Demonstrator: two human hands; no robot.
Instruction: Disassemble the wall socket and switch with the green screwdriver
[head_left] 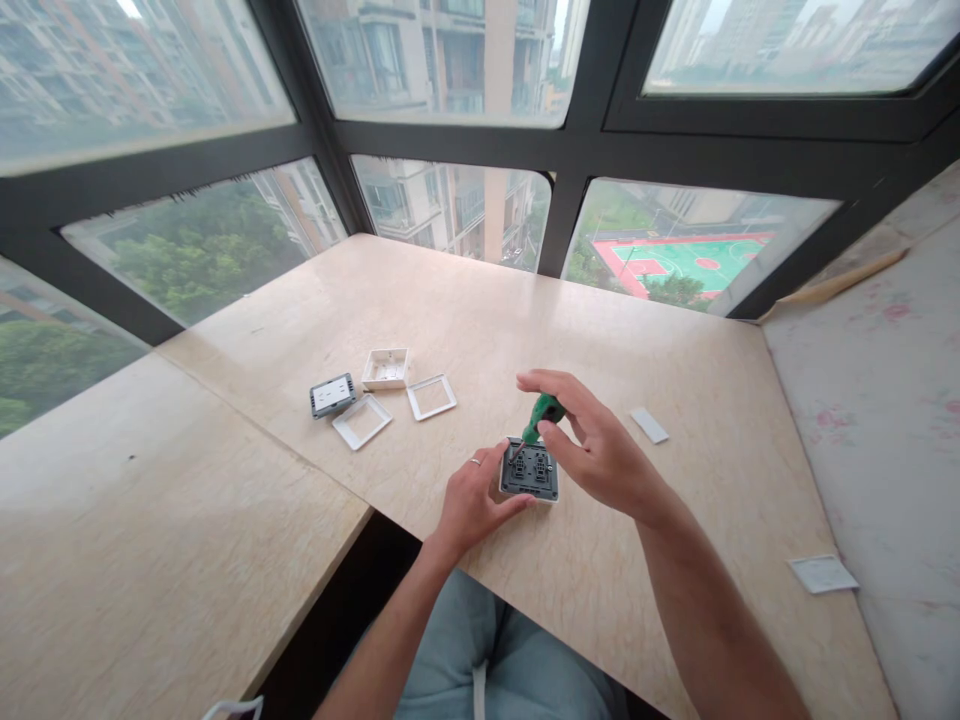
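A wall switch point(531, 474) with a dark grey inner face and a white box under it lies on the stone counter in front of me. My left hand point(474, 497) grips it from the left, thumb along the near edge and fingers at the far left corner. Above it, my right hand point(592, 440) has its fingers around the green handle of a screwdriver point(541, 414). The screwdriver leans, its shaft running down to the left side of the switch face. Whether the tip sits in a screw is too small to tell.
Left of the switch lie a socket module point(332, 395), a white back box point(386, 368) and two white frames point(362, 422). A small white plate point(649, 425) is to the right, and another white panel point(823, 574) rests by the papered wall. Windows border the counter's far side.
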